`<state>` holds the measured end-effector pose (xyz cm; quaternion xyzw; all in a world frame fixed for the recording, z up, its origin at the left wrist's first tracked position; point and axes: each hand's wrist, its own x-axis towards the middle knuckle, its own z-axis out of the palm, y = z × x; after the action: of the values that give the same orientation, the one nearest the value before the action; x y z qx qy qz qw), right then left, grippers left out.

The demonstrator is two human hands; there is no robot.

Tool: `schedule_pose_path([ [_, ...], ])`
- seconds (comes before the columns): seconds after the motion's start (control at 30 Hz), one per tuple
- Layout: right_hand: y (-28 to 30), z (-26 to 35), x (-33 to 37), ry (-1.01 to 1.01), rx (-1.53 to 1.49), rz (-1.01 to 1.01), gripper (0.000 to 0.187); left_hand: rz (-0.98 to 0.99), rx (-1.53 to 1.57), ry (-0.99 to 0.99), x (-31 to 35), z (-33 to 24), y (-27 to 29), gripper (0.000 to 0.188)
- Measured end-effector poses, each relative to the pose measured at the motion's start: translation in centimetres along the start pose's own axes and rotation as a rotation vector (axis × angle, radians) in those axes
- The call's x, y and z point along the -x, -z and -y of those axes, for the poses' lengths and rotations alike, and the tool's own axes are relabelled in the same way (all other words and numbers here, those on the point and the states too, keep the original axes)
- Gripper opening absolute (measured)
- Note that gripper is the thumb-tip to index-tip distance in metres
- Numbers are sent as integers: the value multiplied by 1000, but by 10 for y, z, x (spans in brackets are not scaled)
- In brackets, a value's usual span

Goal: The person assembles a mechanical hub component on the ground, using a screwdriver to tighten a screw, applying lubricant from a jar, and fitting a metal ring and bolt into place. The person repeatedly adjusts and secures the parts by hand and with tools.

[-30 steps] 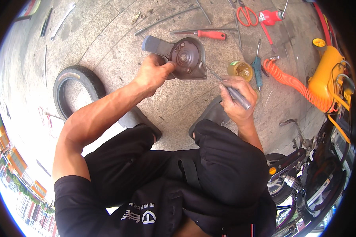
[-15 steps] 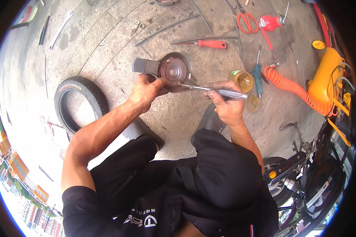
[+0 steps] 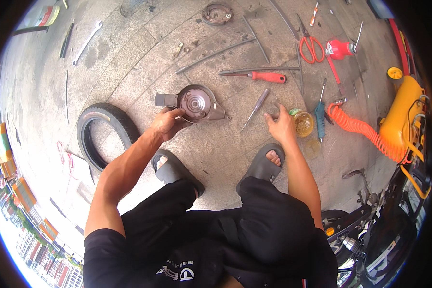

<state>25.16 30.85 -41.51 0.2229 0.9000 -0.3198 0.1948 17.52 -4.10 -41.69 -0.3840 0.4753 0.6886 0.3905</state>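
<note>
My left hand grips the lower left edge of a round grey metal brake drum cover, thumb on its rim. A flat tab sticks out at the cover's left and a pointed arm at its right. To the right, a screwdriver with a clear handle lies on the paving, its tip toward me. My right hand is off it, empty, with thumb and fingers apart. Right beside that hand stands an open jar of yellowish grease, with a round lid just below it.
A small tyre lies at left. Beyond the cover are a red-handled screwdriver, metal rods, red scissors, brake shoes and a spanner. At right are a teal-handled tool, a coiled orange hose and a yellow air tank.
My right hand has let go of the clear-handled screwdriver, which now rests on the ground. The cover in my left hand has shifted slightly left and nearer.
</note>
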Motion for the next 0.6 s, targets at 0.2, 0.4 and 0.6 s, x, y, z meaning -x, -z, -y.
schedule_pose_path([
  [0.2,45,55,-6,331,13,320,43,-27,-13,78,-17,15,12,33],
  [0.4,46,119,-69,725,398,515,41,27,77,41,-19,13,24,35],
  [0.6,13,171,-157,538,372,346,35,-56,-5,72,-13,19,33,39],
])
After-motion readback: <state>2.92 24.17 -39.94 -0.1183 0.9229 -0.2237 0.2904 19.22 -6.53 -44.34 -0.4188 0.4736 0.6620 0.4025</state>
